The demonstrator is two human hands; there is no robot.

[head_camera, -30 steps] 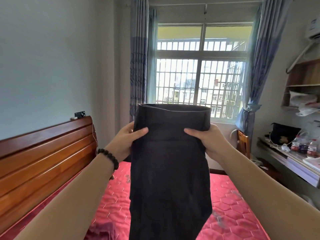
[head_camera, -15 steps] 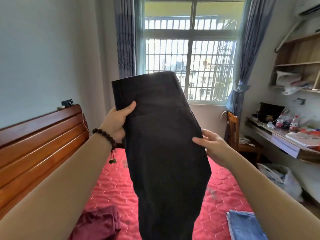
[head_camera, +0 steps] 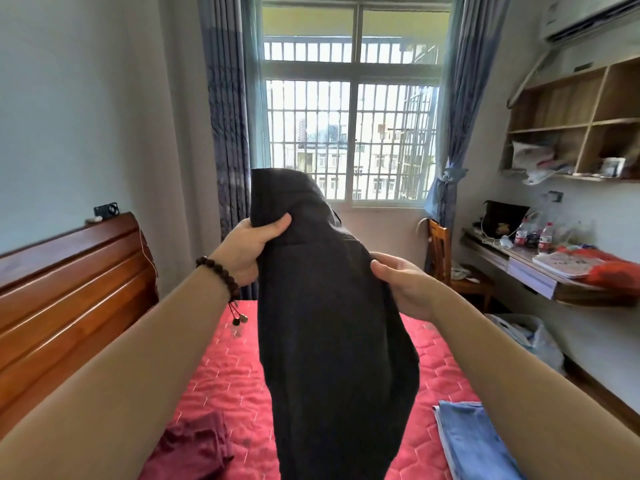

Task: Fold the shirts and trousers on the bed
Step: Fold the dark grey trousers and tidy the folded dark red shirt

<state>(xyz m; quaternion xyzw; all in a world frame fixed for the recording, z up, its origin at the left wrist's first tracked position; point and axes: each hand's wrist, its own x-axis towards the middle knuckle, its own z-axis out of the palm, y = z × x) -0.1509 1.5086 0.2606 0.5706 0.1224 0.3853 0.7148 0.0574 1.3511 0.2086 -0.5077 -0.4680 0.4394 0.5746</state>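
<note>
Black trousers (head_camera: 332,323) hang in the air over the bed (head_camera: 228,375), waistband end up and flopped over to the left. My left hand (head_camera: 249,249) grips the upper left edge near the waistband, thumb curled over the cloth. My right hand (head_camera: 403,284) holds the right edge lower down, fingers wrapped behind the fabric. The trouser legs drop out of view at the bottom. A crumpled maroon garment (head_camera: 194,452) lies on the red quilt at lower left. Folded blue jeans (head_camera: 474,441) lie at lower right.
A wooden headboard (head_camera: 69,289) runs along the left. A barred window (head_camera: 349,133) with blue curtains faces me. On the right are a wooden chair (head_camera: 446,258), a desk (head_camera: 540,271) with bottles and papers, wall shelves (head_camera: 575,123) and a plastic bag (head_camera: 530,337) on the floor.
The waistband, held level and wide a second ago, has tipped and collapsed toward the left. My right hand slid down the right edge while my left stayed near the top. The view tilted downward.
</note>
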